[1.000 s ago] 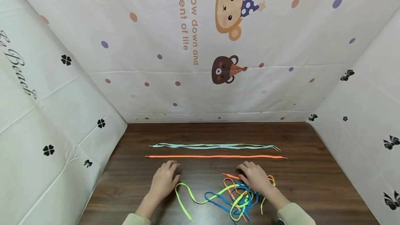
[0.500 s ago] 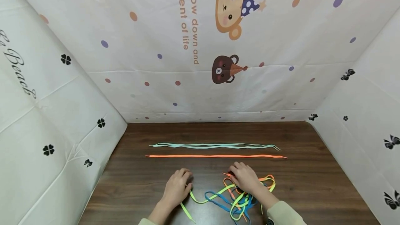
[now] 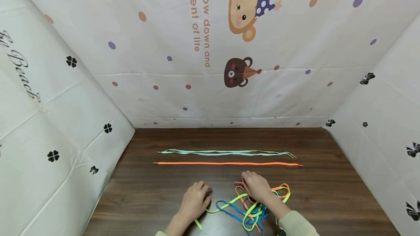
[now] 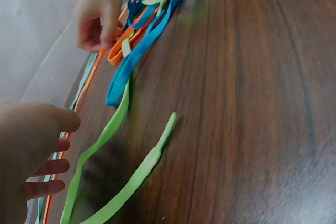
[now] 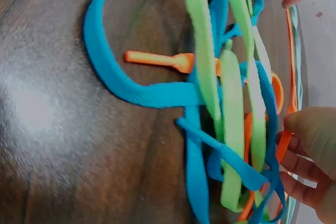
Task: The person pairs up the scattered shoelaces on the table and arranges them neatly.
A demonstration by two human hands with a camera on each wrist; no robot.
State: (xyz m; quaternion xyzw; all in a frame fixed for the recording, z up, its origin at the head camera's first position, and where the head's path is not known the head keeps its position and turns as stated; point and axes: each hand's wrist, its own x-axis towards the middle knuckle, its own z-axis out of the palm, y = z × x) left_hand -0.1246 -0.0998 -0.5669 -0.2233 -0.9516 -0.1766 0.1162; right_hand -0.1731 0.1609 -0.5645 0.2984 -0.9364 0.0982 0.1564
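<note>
Flat shoelaces in three colours lie tangled near the front of the table: a blue shoelace (image 5: 157,95), a yellow-green shoelace (image 4: 135,179) and an orange shoelace (image 5: 160,60) with a hard tip. My right hand (image 3: 257,187) is over the far side of the tangle, pinching part of the orange shoelace between thumb and fingers. To its left, my left hand (image 3: 195,200) hovers beside the loose yellow-green end. Its fingers (image 4: 50,167) are spread apart with nothing between them. In the head view that hand covers part of the yellow-green lace.
Beyond the hands, a straight orange shoelace (image 3: 226,163) stretches across the brown wooden table (image 3: 137,192). Parallel behind it lies a bundle of pale teal shoelaces (image 3: 226,152). White printed cloth (image 3: 164,101) walls the table at the back and both sides.
My left hand has moved right and nearer, along the yellow-green lace toward the tangle. My right hand has shifted left onto the orange lace near its end. The straight laces lie unmoved.
</note>
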